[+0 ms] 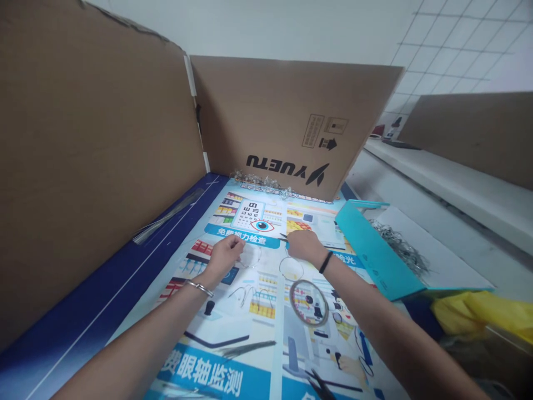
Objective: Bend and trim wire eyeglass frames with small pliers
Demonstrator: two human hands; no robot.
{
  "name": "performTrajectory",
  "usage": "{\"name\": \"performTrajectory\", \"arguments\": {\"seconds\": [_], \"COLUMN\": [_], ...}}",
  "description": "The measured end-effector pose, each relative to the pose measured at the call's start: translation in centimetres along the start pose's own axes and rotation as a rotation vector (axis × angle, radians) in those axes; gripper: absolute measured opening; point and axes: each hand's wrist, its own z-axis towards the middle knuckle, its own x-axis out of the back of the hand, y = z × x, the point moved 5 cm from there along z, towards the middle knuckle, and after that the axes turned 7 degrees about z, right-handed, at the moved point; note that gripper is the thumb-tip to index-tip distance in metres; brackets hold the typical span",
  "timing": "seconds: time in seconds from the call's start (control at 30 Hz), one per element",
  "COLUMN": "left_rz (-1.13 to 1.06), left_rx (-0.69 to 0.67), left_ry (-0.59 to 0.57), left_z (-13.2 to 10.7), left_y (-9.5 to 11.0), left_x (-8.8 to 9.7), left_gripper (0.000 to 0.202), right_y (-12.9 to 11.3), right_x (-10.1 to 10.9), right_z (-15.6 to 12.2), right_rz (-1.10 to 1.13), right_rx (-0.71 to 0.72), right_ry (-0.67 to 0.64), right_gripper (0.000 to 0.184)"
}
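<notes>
My left hand (227,254) is closed in a pinch at the edge of a thin wire loop (251,266), above the printed poster sheet. Across from it, my right hand (306,245) is curled shut around a small tool whose dark pointed tip (283,238) sticks out to the left; its body is hidden by the fingers. Another thin wire ring (291,278) lies just below my right hand. Nearer to me sits a larger grey coil of wire (308,322). Several bent wire pieces (252,299) lie between my forearms.
Straight wire strands (245,349) and a dark pointed tool (320,384) lie at the front. A teal box (375,258) with tangled wire (402,247) stands right, beside a yellow bag (483,316). Cardboard panels (266,111) wall the left and back; wire scraps (260,180) lie there.
</notes>
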Motion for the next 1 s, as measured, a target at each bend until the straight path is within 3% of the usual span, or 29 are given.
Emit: {"name": "performTrajectory", "arguments": {"seconds": [0.17,0.33,0.53,0.7,0.8,1.0], "left_rz": [0.199,0.27,0.093,-0.032,-0.059,-0.045], "left_rx": [-0.029,-0.041,0.033,0.066,0.067,0.048], "left_ry": [0.085,0.07,-0.002,-0.116,-0.18,-0.302], "left_z": [0.8,1.1,0.6,0.5,0.7,1.3], "left_y": [-0.5,-0.6,0.0,0.4,1.4,5.8], "left_x": [0.7,0.7,0.8,0.6,0.3,-1.0], "left_gripper": [0.024,0.023,0.022,0.023,0.022,0.023], "right_y": [2.4,4.6,5.1,4.8,4.6,4.2], "right_x": [0.3,-0.9,-2.5,-2.1,-1.7,-1.4], "right_z": [-1.4,-2.5,-1.6,-1.5,-1.8,-2.3], "right_rz": [-0.008,0.067,0.052,0.047,0.034,0.01], "right_rx": [-0.023,0.043,0.038,0.081,0.082,0.081], "right_ry": [0.029,0.045,0.026,0.037,0.077,0.146], "right_gripper": [0.03,0.045,0.066,0.058,0.051,0.042]}}
